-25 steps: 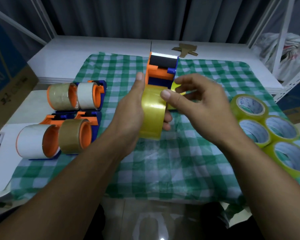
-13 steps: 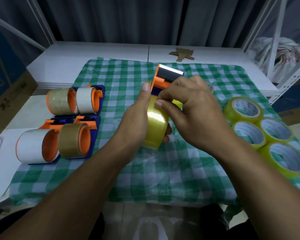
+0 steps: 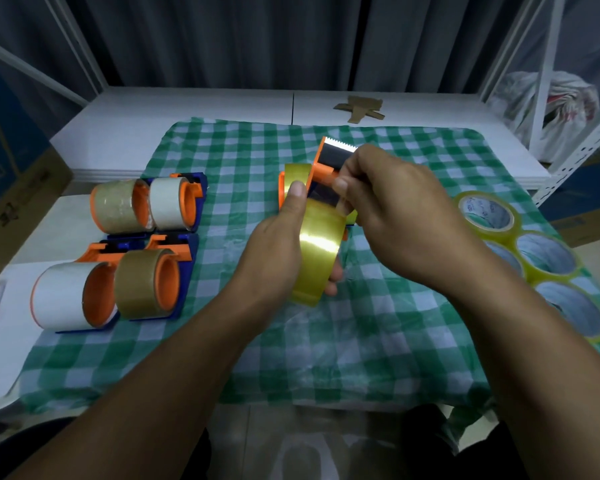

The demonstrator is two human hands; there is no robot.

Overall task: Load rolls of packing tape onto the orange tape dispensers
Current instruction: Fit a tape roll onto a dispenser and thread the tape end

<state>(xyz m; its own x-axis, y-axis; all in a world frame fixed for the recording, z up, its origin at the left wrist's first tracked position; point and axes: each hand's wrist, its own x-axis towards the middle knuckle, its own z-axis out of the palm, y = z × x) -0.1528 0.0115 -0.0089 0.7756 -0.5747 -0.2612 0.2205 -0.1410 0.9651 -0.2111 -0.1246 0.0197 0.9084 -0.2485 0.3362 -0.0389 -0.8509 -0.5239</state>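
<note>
Left hand point(image 3: 274, 244) is wrapped round the yellow tape roll point(image 3: 317, 251), thumb on its rim, above the checked cloth point(image 3: 378, 341). The roll is judged light, stiff and slick; its flanks are best gripped. The head of the orange dispenser point(image 3: 321, 168) is pinched by the right hand point(image 3: 395, 209), beside the serrated blade point(image 3: 338, 144). Loaded dispensers point(image 3: 146, 244) lie left of the hands and spare rolls point(image 3: 534, 244) right, with open cloth between.
</note>
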